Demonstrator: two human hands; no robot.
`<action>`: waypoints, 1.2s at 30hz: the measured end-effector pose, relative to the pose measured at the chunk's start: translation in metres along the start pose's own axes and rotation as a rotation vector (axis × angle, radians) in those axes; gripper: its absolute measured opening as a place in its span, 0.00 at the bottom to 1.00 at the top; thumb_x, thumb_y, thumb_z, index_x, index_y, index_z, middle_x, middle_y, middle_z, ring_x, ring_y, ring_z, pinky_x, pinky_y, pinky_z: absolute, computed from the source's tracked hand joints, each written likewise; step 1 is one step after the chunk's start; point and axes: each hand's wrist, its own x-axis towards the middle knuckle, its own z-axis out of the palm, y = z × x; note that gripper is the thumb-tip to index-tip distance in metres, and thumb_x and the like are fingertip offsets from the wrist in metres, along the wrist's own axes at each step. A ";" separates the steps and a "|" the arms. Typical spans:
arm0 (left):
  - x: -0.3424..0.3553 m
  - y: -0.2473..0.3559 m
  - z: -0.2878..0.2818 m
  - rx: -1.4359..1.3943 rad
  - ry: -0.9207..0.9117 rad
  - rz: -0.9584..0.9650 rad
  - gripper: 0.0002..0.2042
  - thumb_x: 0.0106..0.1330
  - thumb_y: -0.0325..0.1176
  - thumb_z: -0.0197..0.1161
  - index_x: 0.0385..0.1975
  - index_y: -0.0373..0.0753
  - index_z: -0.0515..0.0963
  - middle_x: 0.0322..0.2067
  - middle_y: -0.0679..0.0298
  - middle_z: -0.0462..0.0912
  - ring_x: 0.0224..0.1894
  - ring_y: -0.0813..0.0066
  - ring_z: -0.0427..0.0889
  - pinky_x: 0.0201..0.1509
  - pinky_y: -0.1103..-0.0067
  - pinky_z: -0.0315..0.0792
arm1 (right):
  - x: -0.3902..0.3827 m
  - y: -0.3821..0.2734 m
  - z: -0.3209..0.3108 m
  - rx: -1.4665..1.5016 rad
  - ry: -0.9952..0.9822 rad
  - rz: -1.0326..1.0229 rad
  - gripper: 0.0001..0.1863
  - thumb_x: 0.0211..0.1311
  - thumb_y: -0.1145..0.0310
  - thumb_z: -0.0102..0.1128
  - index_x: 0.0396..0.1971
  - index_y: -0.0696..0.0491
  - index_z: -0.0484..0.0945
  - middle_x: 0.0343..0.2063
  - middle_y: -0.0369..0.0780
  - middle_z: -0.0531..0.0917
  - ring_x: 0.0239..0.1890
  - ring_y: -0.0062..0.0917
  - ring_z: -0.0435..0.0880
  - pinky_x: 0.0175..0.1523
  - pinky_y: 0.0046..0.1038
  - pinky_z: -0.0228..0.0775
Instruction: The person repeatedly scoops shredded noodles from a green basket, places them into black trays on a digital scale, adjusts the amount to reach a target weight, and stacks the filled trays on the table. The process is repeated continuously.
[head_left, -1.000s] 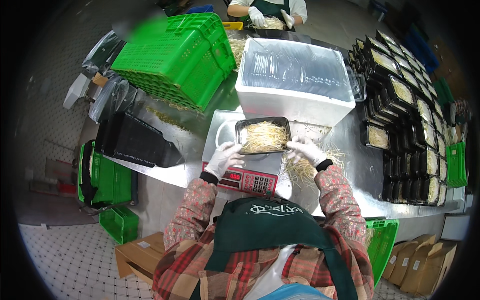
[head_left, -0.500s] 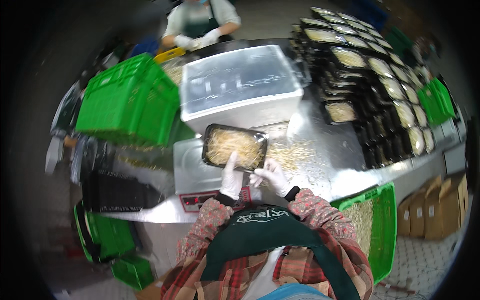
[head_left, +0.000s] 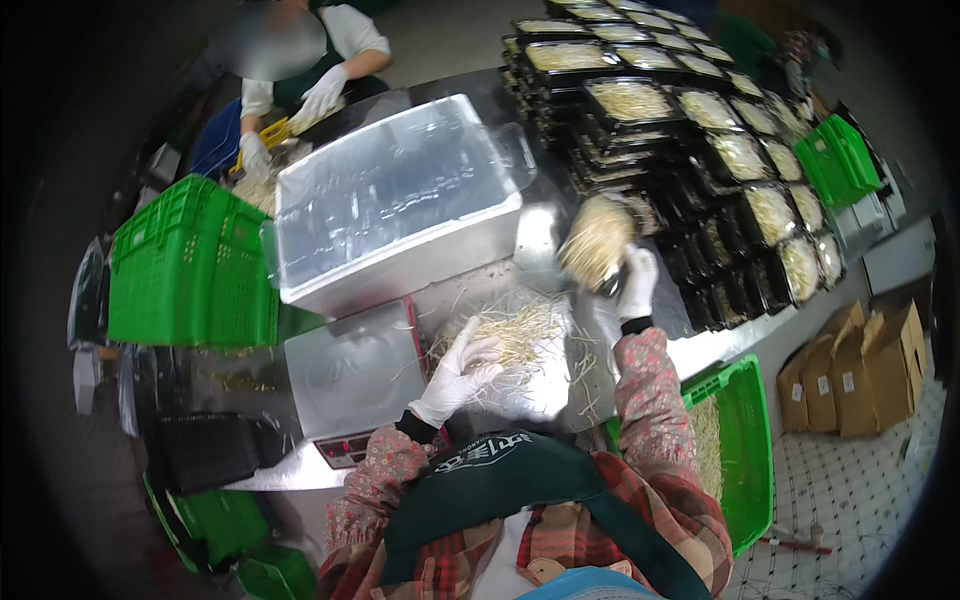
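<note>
My right hand [head_left: 637,285], in a white glove, grips a black tray of pale sprouts [head_left: 597,240], held tilted and slightly blurred beside the stacked filled trays [head_left: 773,215] on the right. My left hand [head_left: 457,375], also gloved, rests at a loose pile of sprouts [head_left: 530,330] on the steel table, its fingers apart. Just left of that hand is the scale [head_left: 352,365], its plate bare and its red front panel partly visible. A white foam box [head_left: 400,260] with clear plastic in it stands above the scale.
Green crates stand at the left [head_left: 195,275], low right [head_left: 745,470] and far right [head_left: 835,165]. Black empty trays [head_left: 205,455] lie at the left front. A co-worker's gloved hands [head_left: 322,95] work across the table; another person [head_left: 800,65] is at the far right. Cardboard boxes [head_left: 850,370] stand low right.
The tray has left its place above the scale and moved right toward the stacks in my right hand. My left hand has let it go for the loose sprouts. The view has turned rightward.
</note>
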 end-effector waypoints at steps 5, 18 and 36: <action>-0.046 0.027 -0.019 0.088 0.266 -0.061 0.26 0.67 0.26 0.62 0.65 0.34 0.65 0.52 0.60 0.79 0.50 0.81 0.77 0.56 0.80 0.73 | 0.133 0.058 -0.069 -0.030 0.473 0.224 0.09 0.59 0.68 0.66 0.28 0.55 0.76 0.23 0.36 0.76 0.22 0.25 0.74 0.30 0.31 0.75; -0.331 0.120 -0.262 1.748 2.051 -0.171 0.50 0.58 0.60 0.64 0.72 0.34 0.50 0.73 0.46 0.43 0.76 0.46 0.38 0.75 0.52 0.36 | 0.053 0.072 -0.078 -0.052 0.172 0.494 0.37 0.68 0.52 0.55 0.68 0.58 0.56 0.61 0.42 0.67 0.58 0.34 0.72 0.67 0.36 0.64; -0.408 0.168 -0.303 1.438 1.960 0.523 0.11 0.61 0.34 0.71 0.36 0.32 0.82 0.34 0.58 0.85 0.35 0.69 0.81 0.44 0.75 0.75 | -0.119 0.033 -0.089 0.091 0.091 0.388 0.13 0.65 0.62 0.61 0.44 0.52 0.77 0.27 0.35 0.78 0.24 0.23 0.76 0.29 0.29 0.71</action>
